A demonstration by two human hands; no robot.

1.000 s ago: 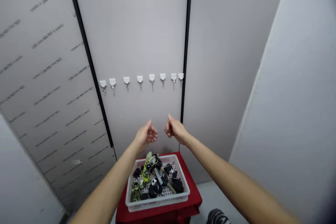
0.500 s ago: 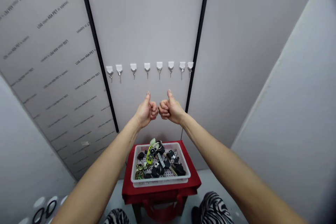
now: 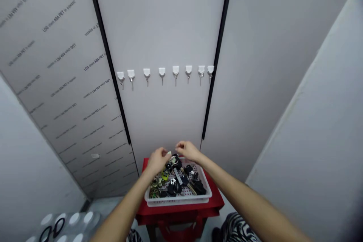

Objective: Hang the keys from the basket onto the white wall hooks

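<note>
My left hand (image 3: 157, 160) and my right hand (image 3: 187, 151) hover side by side over the back rim of a white perforated basket (image 3: 178, 199). The basket holds a heap of keys and black key fobs (image 3: 176, 185), with a green tag among them. Both hands have their fingers curled down toward the heap. I cannot make out whether either one grips anything. The basket rests on a red stool (image 3: 216, 205). Above, a row of several white wall hooks (image 3: 162, 71) is stuck to the grey panel, and all of them hang bare.
Black vertical strips (image 3: 217, 56) divide the grey wall panels. The left panel (image 3: 56, 64) bears printed film. A white wall (image 3: 326, 140) closes in on the right. A tray of white rounds and black rings (image 3: 58, 224) lies at bottom left. Zebra-patterned legs (image 3: 238, 230) show below.
Both hands were raised in thumbs-up fists below the hooks. They have dropped down to the basket, with fingers now curled over the keys.
</note>
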